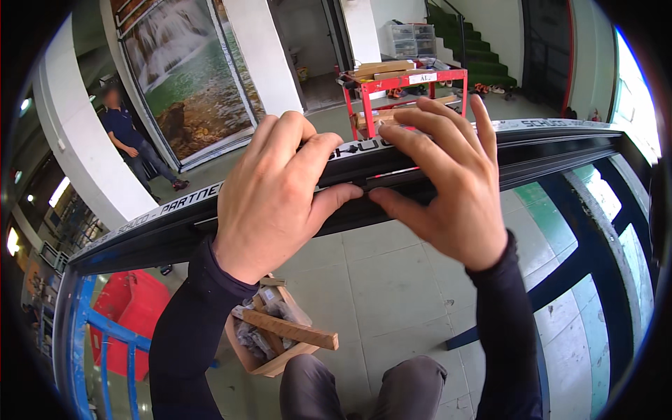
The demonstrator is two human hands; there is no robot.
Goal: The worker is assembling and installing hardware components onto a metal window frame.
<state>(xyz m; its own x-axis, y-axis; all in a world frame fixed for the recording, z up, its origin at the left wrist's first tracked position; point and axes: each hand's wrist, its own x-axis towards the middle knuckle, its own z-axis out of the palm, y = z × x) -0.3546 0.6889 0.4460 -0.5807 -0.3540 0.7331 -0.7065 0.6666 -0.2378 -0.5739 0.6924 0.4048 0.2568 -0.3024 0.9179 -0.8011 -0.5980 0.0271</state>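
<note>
A long black frame profile (336, 222) runs across in front of me, with white printed tape (187, 203) along its upper edge. My left hand (269, 192) curls over the profile, its thumb pressed into the groove on the near side. Close beside it, my right hand (448, 182) sets its thumb against the same groove, tips almost meeting. The right fingers are spread above the taped edge, the little finger raised. Between the hands a thin pale and reddish line (393, 173) shows in the groove. Whether the thumbs pinch any small part is hidden.
Below the profile sits an open cardboard box (304, 316) with wood strips and plastic bags. A red bin (115, 315) and blue metal stand (105, 325) are at left, dark beams (560, 269) at right. Beyond are a red cart (406, 85) and a person (129, 136).
</note>
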